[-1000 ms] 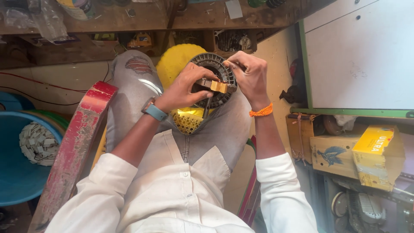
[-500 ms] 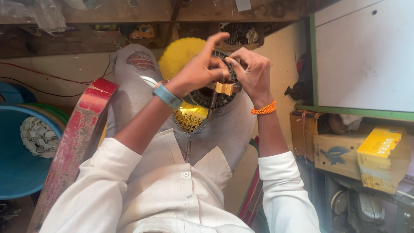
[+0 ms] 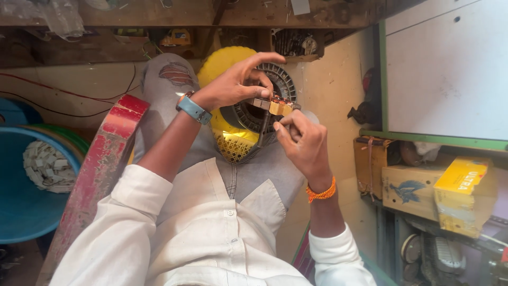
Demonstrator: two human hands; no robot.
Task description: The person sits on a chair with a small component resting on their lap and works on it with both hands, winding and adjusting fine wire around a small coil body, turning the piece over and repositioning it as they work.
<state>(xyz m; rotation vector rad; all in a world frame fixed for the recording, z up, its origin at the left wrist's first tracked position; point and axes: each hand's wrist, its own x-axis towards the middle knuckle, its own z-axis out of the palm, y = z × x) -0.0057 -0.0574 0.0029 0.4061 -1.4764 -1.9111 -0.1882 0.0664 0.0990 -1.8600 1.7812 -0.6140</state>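
down below the camera, the person sits with grey jeans [image 3: 169, 90] drawn up, a white shirt [image 3: 201, 233] filling the lower frame. to the left stands a blue tub [image 3: 21, 212] with pale scraps heaped inside, and a worn red plank [image 3: 100, 175] leans across beside the left arm. to the right a green-edged white panel [image 3: 444, 69] rises above a shelf carrying a brown carton [image 3: 405, 190] and a yellow box [image 3: 460, 196]. a wooden shelf [image 3: 159, 13] runs along the top of the view.

resting on the lap is a yellow fan housing [image 3: 227, 132] with a mesh face, and against it a dark round motor part [image 3: 280, 79] with a ribbed rim. the left hand [image 3: 233, 85], a blue watch [image 3: 191, 108] on its wrist, comes in from above with the index finger stretched out; its thumb and other fingers pinch a small brass-coloured piece [image 3: 278, 106] right at the motor's centre. the right hand [image 3: 301, 143], an orange thread band [image 3: 321, 193] at the wrist, meets it from below, thumb and fingertips closed on the same small piece and on a thin dark rod hanging just under it. both grips are clamped together on that piece, the two hands almost touching, directly in front of the motor part and above the yellow mesh.
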